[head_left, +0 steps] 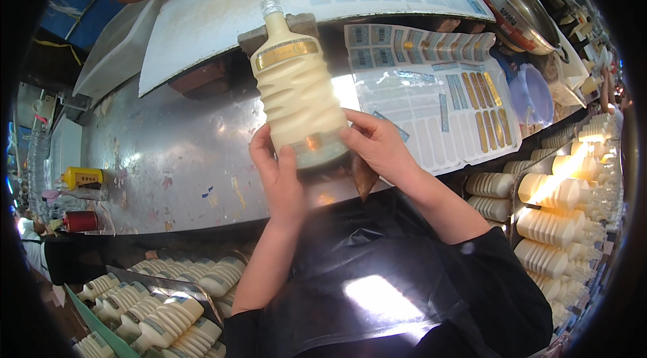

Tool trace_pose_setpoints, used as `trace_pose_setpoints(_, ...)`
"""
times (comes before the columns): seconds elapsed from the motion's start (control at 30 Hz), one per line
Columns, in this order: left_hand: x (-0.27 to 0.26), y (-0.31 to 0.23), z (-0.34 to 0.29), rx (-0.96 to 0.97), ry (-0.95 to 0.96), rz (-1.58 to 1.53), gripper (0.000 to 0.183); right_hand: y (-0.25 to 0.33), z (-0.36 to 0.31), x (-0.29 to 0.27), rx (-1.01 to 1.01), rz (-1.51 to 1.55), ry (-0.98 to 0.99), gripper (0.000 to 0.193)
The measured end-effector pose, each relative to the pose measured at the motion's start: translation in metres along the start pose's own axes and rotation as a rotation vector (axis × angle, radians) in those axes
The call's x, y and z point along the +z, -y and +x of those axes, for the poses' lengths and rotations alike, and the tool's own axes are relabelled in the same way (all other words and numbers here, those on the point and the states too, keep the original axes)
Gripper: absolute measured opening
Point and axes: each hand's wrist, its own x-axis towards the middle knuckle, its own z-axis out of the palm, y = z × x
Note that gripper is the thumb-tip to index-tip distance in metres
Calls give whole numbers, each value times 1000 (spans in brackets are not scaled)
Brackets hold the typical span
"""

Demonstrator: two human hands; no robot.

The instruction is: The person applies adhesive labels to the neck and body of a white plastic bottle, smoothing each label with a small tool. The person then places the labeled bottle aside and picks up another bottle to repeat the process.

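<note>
A cream-coloured glass bottle point(296, 95) with wavy ribbed sides lies between my hands, its clear neck pointing away from me. Around its shoulder runs a gold label band, and the bottom end is clear glass. My left hand point(278, 166) grips the lower left side, thumb on the front. On the lower right side, my right hand point(377, 146) closes with its thumb on the bottle's edge. Behind the bottle's shoulder is a dark block point(253, 40). A brown pointed piece point(364, 179) shows just under my right hand; its kind is unclear.
Sheets of blue and gold labels point(438, 95) lie right of the bottle on the metal table point(175, 156). Beyond stands a raised white board point(222, 21) with another label sheet. A purple bucket point(531, 95) and a metal pan point(515, 4) are at right. Crated bottles point(172, 317) flank me.
</note>
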Motion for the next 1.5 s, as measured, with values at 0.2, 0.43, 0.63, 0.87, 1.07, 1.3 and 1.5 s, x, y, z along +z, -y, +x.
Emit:
trace_pose_setpoints(0.2, 1, 0, -1, 21, 0, -9, 49, 4, -1, 2, 0, 19, -8, 46)
trace_pose_setpoints(0.43, 2, -1, -1, 7, -10, -29, 49, 10, -3, 1, 51, 24, 5, 46)
trace_pose_setpoints(0.63, 2, -2, 0, 4, -3, -16, 51, 9, -3, 0, 28, -11, 20, 44)
trace_pose_setpoints(0.87, 1, -5, 0, -71, -29, -129, 54, 36, 13, -26, 164, 496, -185, 24)
trace_pose_setpoints(1.07, 3, -4, 0, -16, 17, -185, 56, 60, -6, 44, -310, -207, -196, 38)
trace_pose_setpoints(1.3, -6, -1, 2, 8, 40, 80, 58, 37, -5, 28, -349, -443, -276, 40)
trace_pose_setpoints(1.5, -9, 1, 1, -18, 81, 47, 58, -24, 11, -2, -450, -299, -381, 41)
